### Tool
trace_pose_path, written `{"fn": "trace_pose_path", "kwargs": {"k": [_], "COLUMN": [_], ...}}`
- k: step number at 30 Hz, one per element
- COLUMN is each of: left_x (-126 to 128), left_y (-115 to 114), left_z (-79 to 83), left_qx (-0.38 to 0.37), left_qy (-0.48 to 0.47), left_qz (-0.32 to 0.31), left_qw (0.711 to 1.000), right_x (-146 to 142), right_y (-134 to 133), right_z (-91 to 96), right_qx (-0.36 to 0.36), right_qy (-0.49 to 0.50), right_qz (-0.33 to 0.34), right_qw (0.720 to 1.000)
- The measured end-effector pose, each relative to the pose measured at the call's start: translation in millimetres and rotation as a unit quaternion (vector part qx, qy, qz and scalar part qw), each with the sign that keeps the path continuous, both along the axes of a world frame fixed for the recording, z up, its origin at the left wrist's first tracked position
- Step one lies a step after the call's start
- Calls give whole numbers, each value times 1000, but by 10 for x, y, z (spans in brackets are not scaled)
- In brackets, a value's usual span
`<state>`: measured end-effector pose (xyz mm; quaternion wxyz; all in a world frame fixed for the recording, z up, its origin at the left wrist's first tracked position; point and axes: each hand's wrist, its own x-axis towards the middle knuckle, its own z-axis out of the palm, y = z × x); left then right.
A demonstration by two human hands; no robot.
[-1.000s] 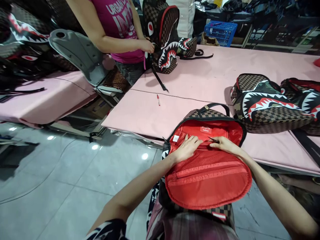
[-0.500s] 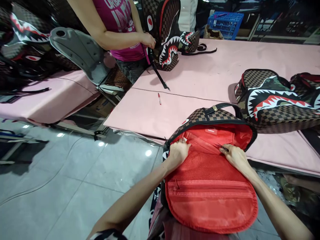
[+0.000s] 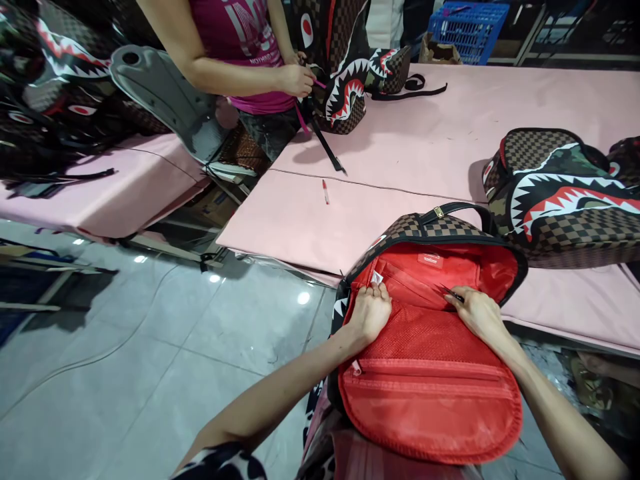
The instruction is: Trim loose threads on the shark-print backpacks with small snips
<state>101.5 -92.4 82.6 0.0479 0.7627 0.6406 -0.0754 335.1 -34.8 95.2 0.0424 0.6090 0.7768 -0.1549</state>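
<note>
An unzipped checkered backpack (image 3: 450, 232) leans against the table edge, its red-lined front panel (image 3: 435, 420) folded down toward me. My left hand (image 3: 371, 311) is closed on the red lining at the left of the opening, just below a small white tag (image 3: 377, 277). Dark, thin-pointed thread snips (image 3: 454, 294) are held in my right hand (image 3: 479, 313), at the right of the opening with the points facing inward. A mesh pocket (image 3: 425, 333) and a zipped pocket (image 3: 430, 368) show on the red panel. The left fingertips are partly hidden by the hand.
Another shark-mouth backpack (image 3: 575, 200) lies on the pink table (image 3: 400, 147) at right. A red-capped pen (image 3: 326, 192) lies near the left edge. Across the table a person (image 3: 240, 60) handles an upright backpack (image 3: 345, 67). A grey chair (image 3: 165, 100) stands at left.
The view has shifted, so the scene sits slightly more to the right. My left hand has moved slightly down from the white tag, which now shows more. The other person's hands have shifted on their backpack.
</note>
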Motion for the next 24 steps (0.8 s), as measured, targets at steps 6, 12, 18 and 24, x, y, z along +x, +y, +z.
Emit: {"fn": "trace_pose_path", "kwargs": {"k": [6, 12, 18, 24], "left_x": [-18, -16, -28, -30], "left_y": [33, 63, 88, 114], "left_z": [-28, -71, -72, -102], "left_qx": [12, 32, 17, 2], "left_qy": [-2, 10, 14, -48], "left_qz": [-15, -24, -39, -21], "left_qw": [1000, 999, 999, 999], "right_x": [-14, -26, -29, -29], "right_y": [15, 64, 110, 146], "right_z": [-30, -60, -91, -157], "right_qx": [18, 20, 22, 14], "right_qy": [14, 17, 22, 38], "right_qz": [4, 13, 8, -8], "right_qw": [1000, 1000, 999, 999]}}
